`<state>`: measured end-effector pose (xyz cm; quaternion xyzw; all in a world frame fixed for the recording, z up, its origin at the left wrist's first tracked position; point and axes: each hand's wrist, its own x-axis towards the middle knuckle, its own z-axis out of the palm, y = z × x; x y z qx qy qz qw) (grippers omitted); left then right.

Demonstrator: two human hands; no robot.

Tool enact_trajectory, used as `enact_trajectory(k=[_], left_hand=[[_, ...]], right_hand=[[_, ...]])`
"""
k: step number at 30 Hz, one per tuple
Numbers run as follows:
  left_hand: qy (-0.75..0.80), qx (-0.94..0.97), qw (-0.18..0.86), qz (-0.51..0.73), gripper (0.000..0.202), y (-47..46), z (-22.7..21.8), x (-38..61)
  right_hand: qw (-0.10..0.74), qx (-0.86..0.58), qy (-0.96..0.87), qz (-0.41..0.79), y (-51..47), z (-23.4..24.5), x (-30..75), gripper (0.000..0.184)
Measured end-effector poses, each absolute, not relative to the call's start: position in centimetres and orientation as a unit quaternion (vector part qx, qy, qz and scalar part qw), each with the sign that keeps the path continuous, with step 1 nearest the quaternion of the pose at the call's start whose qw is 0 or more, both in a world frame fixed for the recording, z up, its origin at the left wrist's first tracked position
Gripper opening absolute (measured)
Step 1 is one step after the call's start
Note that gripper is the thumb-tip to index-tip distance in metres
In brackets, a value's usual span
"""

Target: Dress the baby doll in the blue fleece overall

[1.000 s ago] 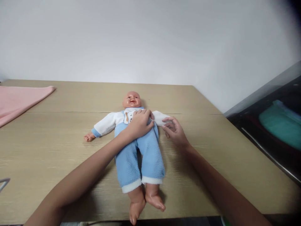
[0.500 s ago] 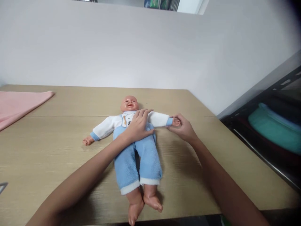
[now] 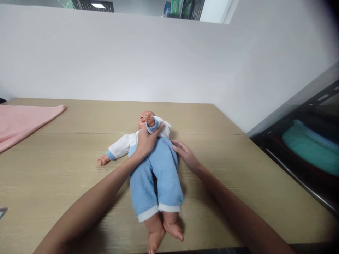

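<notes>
A baby doll (image 3: 155, 158) in a white top and fluffy blue trousers lies on its back, feet toward me. My left hand (image 3: 146, 141) is closed around the doll's bent sleeve (image 3: 162, 124), holding that arm up across its chest. The raised plastic doll hand partly covers the doll's face. My right hand (image 3: 186, 155) has its fingers stretched out, their tips touching the trousers at the waist on the right side. Away to the left rests the doll's other arm (image 3: 118, 148), flat on the table.
The wooden table (image 3: 66, 176) meets a pale wall (image 3: 119, 60) at the back. A pink cloth (image 3: 23, 121) lies at the far left. On the right, a dark rack (image 3: 304, 169) holds a teal item (image 3: 309, 148).
The doll's arm that was stretched out to the right is now folded across its chest, in my left hand. My right hand has let go of it and moved left to the waist.
</notes>
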<state>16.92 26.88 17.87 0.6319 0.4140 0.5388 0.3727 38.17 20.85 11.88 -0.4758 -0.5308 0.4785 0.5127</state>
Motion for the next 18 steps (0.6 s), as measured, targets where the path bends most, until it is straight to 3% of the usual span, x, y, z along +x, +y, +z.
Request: enact_trajectory(k=[8, 18], left_hand=[[0.373, 0.519, 0.429, 0.638, 0.04, 27.2, 19.1, 15.5], [0.418, 0.41, 0.434, 0.684, 0.051, 27.9, 17.9, 13.1]], right_hand=[[0.522, -0.42, -0.44, 0.598, 21.5, 11.9, 34.2, 0.053], [0.515, -0.389, -0.438, 0.625, 22.8, 12.7, 31.3, 0.055]])
